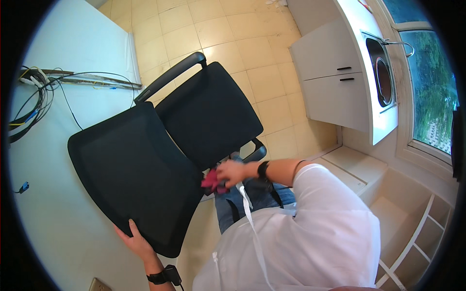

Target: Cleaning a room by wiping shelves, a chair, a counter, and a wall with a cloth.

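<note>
A black office chair stands in front of me, its backrest (pixel 127 169) toward my lower left and its seat (pixel 208 111) beyond, with black armrests (pixel 172 72) at either side. My left hand (pixel 135 242) grips the lower left edge of the backrest. My right hand (pixel 230 172) holds a crumpled red cloth (pixel 209 182), slightly blurred, beside the joint between backrest and seat at the near side. Part of the chair below that spot is hidden by the cloth, my hand and my legs.
A pale wall (pixel 63 43) with loose cables (pixel 36 92) is on the left. Tiled floor (pixel 221 29) lies beyond the chair. A white cabinet (pixel 330 97) with a sink (pixel 381 72) stands at right below a window (pixel 432 92), with white built-in shelving (pixel 407 247) at lower right.
</note>
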The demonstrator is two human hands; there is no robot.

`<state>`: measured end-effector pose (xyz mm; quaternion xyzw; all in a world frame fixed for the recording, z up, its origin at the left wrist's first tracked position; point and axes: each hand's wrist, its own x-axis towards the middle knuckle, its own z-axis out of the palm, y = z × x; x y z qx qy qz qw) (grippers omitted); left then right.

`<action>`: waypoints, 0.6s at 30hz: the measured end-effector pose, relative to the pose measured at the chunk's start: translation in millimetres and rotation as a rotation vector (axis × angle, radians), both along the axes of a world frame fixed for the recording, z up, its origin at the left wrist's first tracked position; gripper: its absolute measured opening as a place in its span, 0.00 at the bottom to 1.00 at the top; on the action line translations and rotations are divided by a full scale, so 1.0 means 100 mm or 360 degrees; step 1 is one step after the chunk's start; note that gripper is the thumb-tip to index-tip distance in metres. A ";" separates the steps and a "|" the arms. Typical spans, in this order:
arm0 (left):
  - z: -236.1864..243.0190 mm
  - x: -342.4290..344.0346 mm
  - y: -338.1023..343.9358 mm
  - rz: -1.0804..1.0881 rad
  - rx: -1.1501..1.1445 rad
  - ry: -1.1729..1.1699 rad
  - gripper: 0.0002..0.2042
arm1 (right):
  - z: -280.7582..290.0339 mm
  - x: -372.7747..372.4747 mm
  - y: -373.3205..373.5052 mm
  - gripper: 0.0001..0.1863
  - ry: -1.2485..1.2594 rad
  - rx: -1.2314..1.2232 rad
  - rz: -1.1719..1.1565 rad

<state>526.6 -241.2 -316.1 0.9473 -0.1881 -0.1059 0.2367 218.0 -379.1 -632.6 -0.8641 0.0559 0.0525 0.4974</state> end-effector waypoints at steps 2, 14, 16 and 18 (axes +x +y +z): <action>-0.01 0.03 0.04 -0.0081 -0.0042 0.0064 0.31 | 0.05 0.12 0.34 0.23 -0.0123 -0.0147 0.0163; -0.03 0.02 0.08 -0.0161 0.0066 -0.0150 0.31 | 0.08 -0.72 -0.33 0.26 0.0067 -0.0324 0.0012; -0.04 0.03 0.09 -0.0174 0.0028 -0.0110 0.30 | 0.04 -1.12 -0.60 0.28 0.0179 -0.0405 -0.0039; -0.04 0.04 0.10 -0.0176 -0.0010 -0.0080 0.30 | 0.13 -1.44 -0.83 0.28 0.0449 -0.0365 -0.0243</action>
